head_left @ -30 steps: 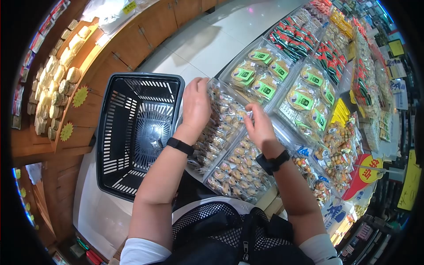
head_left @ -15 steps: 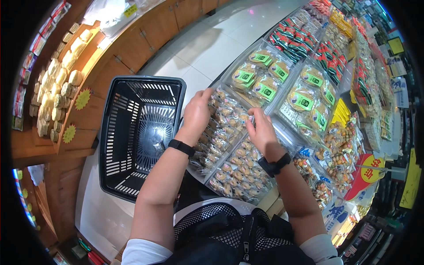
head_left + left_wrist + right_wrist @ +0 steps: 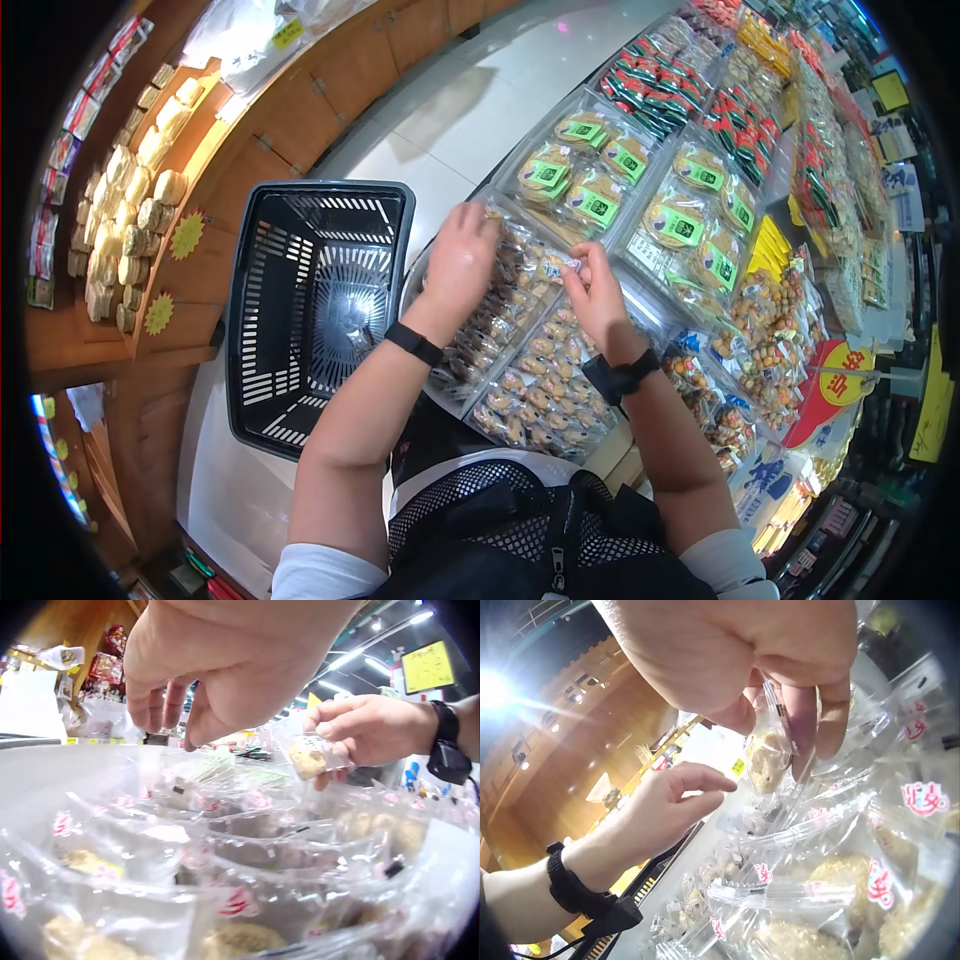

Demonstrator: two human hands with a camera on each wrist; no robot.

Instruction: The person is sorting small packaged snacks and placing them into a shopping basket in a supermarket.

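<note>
My right hand [image 3: 597, 298] pinches a small clear packet with a pale biscuit [image 3: 767, 763] between thumb and fingers, raised a little over the bin. Over the far left part of the same bin, my left hand [image 3: 462, 265] hovers with loosely bent fingers and nothing between them. Its thumb and forefinger stand apart in the right wrist view. Below both hands, the clear-walled bin [image 3: 45, 776] is full of similar biscuit packets [image 3: 240, 937] with red print. A neighbouring bin holds more small packets [image 3: 535, 395].
A black shopping basket [image 3: 330, 188] stands left of the bin, with a small clear packet at its bottom. Beyond the bins lie round packs with green labels [image 3: 597, 208] and red-green packets [image 3: 650, 90]. A wooden shelf with pale packaged goods [image 3: 130, 215] runs along the left.
My left hand has shifted from the bin's outer edge inward over the packets. My right hand stays nearly in place, and its packet shows more plainly now. The view has shifted slightly.
</note>
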